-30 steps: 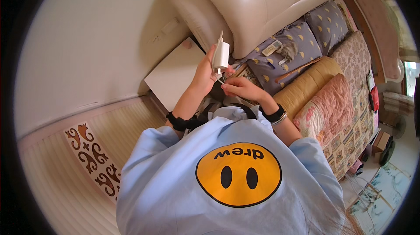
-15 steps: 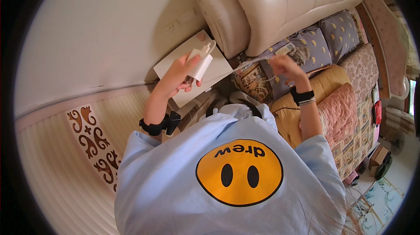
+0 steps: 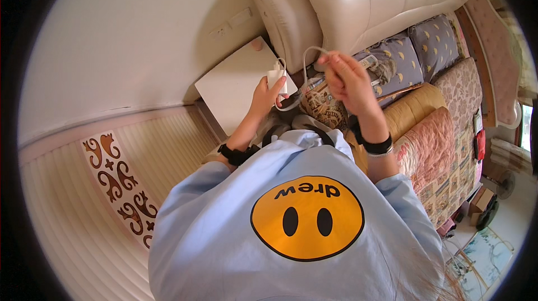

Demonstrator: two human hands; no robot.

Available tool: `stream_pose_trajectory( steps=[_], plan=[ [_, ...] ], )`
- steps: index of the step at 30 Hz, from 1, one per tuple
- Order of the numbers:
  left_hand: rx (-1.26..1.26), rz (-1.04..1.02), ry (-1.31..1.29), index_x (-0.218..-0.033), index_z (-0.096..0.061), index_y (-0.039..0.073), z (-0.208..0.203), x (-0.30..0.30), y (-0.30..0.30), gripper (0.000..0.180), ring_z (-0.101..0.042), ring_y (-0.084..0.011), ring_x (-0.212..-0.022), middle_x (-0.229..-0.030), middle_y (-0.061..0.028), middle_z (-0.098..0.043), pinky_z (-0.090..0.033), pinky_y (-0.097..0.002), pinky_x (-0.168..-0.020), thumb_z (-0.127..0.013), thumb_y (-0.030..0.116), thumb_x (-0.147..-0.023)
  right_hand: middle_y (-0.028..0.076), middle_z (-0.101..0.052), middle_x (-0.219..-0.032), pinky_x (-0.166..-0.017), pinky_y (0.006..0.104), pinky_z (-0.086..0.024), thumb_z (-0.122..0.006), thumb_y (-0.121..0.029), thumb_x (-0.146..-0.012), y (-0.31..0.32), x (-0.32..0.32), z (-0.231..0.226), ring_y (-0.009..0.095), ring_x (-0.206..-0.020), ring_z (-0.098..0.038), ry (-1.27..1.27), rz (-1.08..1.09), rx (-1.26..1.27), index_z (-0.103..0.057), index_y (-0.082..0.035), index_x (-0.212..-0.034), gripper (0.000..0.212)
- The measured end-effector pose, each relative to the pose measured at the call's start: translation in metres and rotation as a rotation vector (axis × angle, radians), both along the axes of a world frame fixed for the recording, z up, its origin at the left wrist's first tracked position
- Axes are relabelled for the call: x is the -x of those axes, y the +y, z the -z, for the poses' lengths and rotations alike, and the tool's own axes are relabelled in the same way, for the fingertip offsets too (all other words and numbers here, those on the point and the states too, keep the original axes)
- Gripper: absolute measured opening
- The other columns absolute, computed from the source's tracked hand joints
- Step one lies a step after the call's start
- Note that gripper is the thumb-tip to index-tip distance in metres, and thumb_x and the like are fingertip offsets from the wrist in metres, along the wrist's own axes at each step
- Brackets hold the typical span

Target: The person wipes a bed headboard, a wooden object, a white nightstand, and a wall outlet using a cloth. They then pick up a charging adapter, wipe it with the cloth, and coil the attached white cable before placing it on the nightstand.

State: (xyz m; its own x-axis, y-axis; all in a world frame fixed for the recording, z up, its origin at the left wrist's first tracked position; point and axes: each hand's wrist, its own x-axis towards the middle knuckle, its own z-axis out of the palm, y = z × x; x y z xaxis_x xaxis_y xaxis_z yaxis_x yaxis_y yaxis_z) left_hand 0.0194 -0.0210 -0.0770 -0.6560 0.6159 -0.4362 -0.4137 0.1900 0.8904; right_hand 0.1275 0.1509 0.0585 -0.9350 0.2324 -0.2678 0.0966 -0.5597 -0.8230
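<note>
A white charger (image 3: 277,79), a blocky power adapter, is gripped in my left hand (image 3: 262,99), the thumb across its face. From the adapter's top a white plug and short bend of cable stick out. The pale charging cable (image 3: 305,64) passes under the adapter, loops upward and arches over to my right hand (image 3: 352,81). Slightly blurred, that hand pinches the cable between thumb and fingers, to the right of the charger. The cable's far end is hidden in or behind the right hand.
Beneath my left hand stands a white-topped nightstand (image 3: 224,85) against the wall, near a wall socket (image 3: 220,31). A padded cream headboard (image 3: 386,4) rises beyond the bed. Grey pillows (image 3: 431,37), a folded mustard blanket (image 3: 412,113) and a pink quilt (image 3: 428,141) lie on the right.
My left hand has moved right with the charger, which now stands more upright. The right hand has come left, closer to it, so the cable has gone from stretched to an arched loop.
</note>
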Motion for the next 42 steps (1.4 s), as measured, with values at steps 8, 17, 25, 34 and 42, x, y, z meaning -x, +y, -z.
stream_pose_trajectory(
  steps=[8, 17, 25, 34, 42],
  plan=[
    [-0.209, 0.067, -0.512, -0.103, -0.051, 0.004, 0.021, 0.003, -0.010, 0.037, -0.059, -0.0145, -0.073, -0.085, -0.0084, -0.060, -0.049, -0.0270, -0.067, -0.051, 0.040, -0.091, -0.005, -0.033, -0.057, -0.037, 0.0176, -0.020, -0.039, -0.023, -0.098, 0.003, 0.005, 0.052, 0.003, -0.044, -0.024, -0.265, 0.203, -0.047, -0.052, -0.002, -0.101, 0.025],
    [0.001, 0.485, -0.115, -0.124, -0.046, -0.001, 0.010, -0.005, -0.018, 0.049, -0.054, -0.0137, -0.096, -0.109, -0.0078, -0.058, -0.044, -0.0259, -0.081, -0.054, 0.034, -0.091, -0.006, -0.033, -0.058, -0.039, 0.0182, -0.020, -0.039, -0.022, -0.098, 0.022, 0.019, 0.071, 0.002, -0.044, -0.024, -0.172, 0.202, -0.183, -0.053, -0.001, -0.103, 0.026],
    [0.206, 0.111, 0.372, -0.104, -0.053, -0.002, 0.023, -0.004, -0.011, 0.044, -0.058, -0.0169, -0.080, -0.090, -0.0124, -0.061, -0.046, -0.0291, -0.071, -0.063, 0.036, -0.083, -0.006, -0.037, -0.055, -0.037, 0.0199, -0.024, -0.039, -0.022, -0.098, 0.007, 0.018, 0.065, 0.003, -0.040, -0.028, -0.131, 0.274, -0.290, -0.057, 0.001, -0.098, 0.029],
    [0.296, -0.066, 0.653, -0.115, -0.048, -0.003, 0.042, 0.006, -0.009, 0.053, -0.057, -0.0247, -0.089, -0.098, -0.0170, -0.059, -0.044, -0.0338, -0.079, -0.067, 0.031, -0.079, -0.006, -0.037, -0.055, -0.039, 0.0186, -0.021, -0.043, -0.021, -0.097, -0.025, -0.010, 0.071, 0.002, -0.043, -0.027, -0.095, 0.248, -0.214, -0.057, 0.001, -0.100, 0.026],
    [0.538, 0.192, 1.299, -0.101, -0.063, 0.004, 0.021, 0.010, -0.006, 0.046, -0.053, -0.0299, -0.082, -0.088, -0.0094, -0.058, -0.038, -0.0377, -0.077, -0.072, 0.035, -0.069, -0.006, -0.033, -0.055, -0.040, 0.0196, -0.020, -0.041, -0.024, -0.097, -0.002, -0.026, 0.079, 0.003, -0.043, -0.025, -0.195, 0.476, -0.036, -0.055, 0.000, -0.102, 0.027]
  ],
)
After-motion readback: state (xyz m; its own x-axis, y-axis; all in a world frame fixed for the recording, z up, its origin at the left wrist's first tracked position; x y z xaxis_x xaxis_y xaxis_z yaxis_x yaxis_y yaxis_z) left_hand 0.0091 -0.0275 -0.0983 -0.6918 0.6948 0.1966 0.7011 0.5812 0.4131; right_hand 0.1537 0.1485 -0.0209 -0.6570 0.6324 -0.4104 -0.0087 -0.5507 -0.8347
